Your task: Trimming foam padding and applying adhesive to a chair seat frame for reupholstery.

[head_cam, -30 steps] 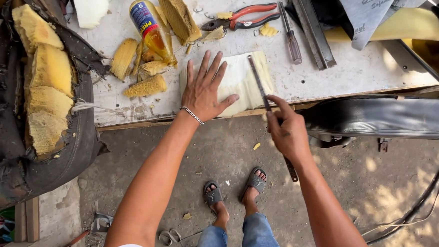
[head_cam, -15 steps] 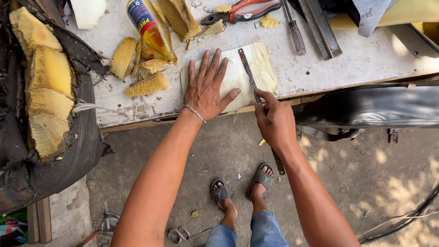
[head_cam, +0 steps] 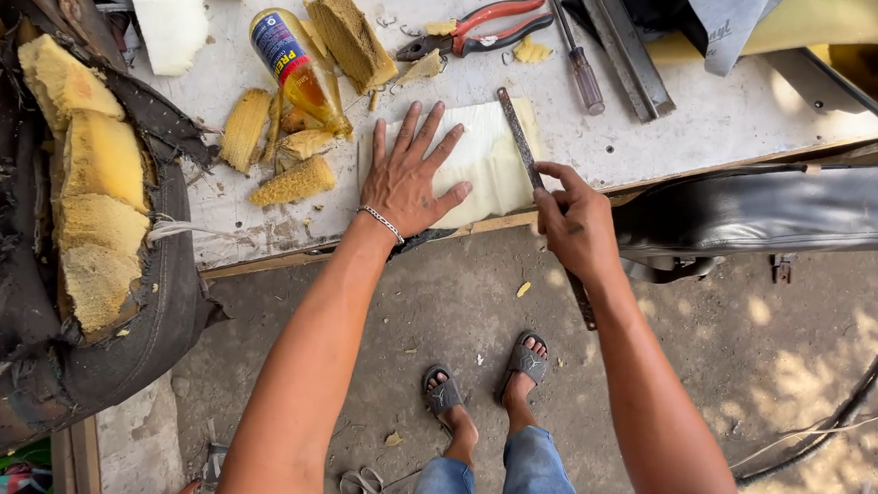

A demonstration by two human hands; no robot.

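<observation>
Head view: since a second ago the blade has slid up and to the left across the foam sheet. Its tip, then near the sheet's right edge, now reaches the sheet's upper edge at mid-frame. Judging by that, the cutting stroke along the right side of the sheet is well under way. The right hand has moved left with it and is clenched round the blade's lower part, just off the bench edge. The left hand stays where it was, flat and fingers spread, pressing the sheet's left half down and gripping nothing.

The blade's long axis runs diagonally, tip toward the upper left, the other end poking out below the right hand toward the lower right, over the ground. The sheet lies at centre frame on the bench's near edge, long side across the frame. Pliers and a screwdriver rest above it, a glue bottle to the upper left.
</observation>
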